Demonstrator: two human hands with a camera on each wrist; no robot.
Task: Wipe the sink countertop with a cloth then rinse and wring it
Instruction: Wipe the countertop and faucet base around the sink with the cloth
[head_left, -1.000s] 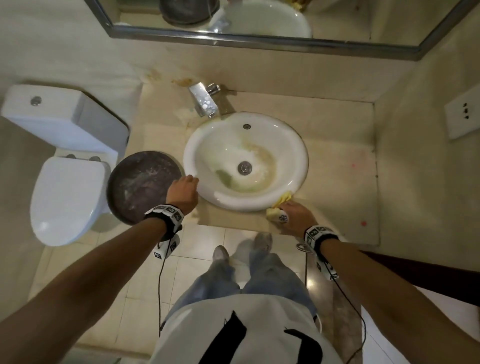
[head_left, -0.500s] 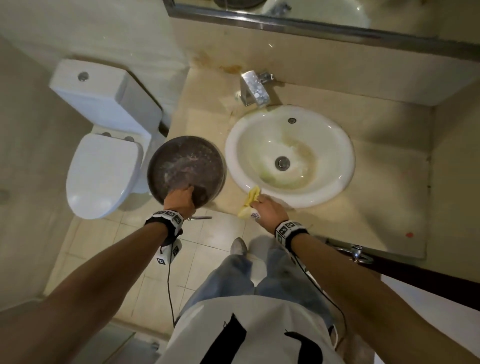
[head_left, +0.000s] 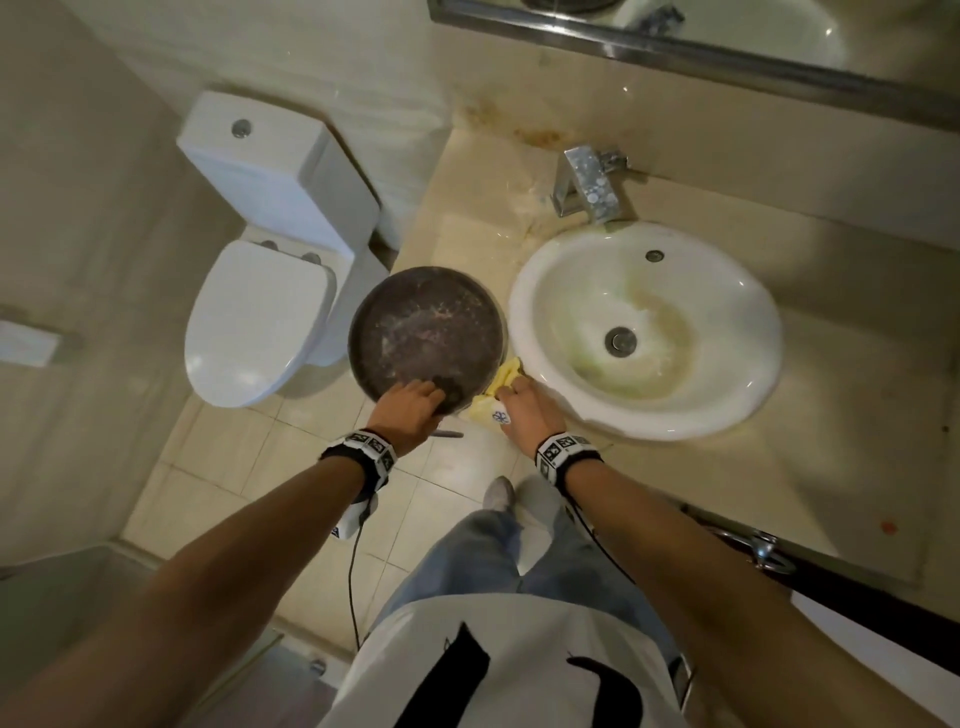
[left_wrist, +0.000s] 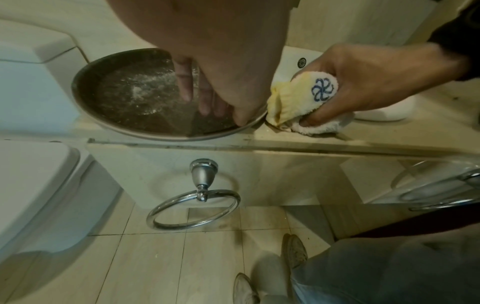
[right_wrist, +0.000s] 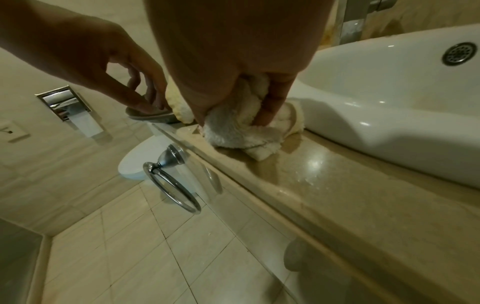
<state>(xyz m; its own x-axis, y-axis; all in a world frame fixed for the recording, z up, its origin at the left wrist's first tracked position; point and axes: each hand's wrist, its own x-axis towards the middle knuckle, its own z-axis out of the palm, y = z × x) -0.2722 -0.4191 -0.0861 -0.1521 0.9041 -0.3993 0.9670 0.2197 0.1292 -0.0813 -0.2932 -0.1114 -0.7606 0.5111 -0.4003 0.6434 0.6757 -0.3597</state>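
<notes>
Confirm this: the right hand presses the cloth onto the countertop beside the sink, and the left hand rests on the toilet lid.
Wrong on the left hand: it grips the rim of the dark round pan, as the left wrist view shows. The right hand does press the cloth onto the countertop beside the sink.

Left hand (head_left: 408, 415) pinching, right hand (head_left: 527, 413) gripping (arms outstretched).

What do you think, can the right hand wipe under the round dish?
Probably not yet. The dish covers that countertop; the left hand grips its rim, and the cloth in the right hand sits against its edge.
</notes>
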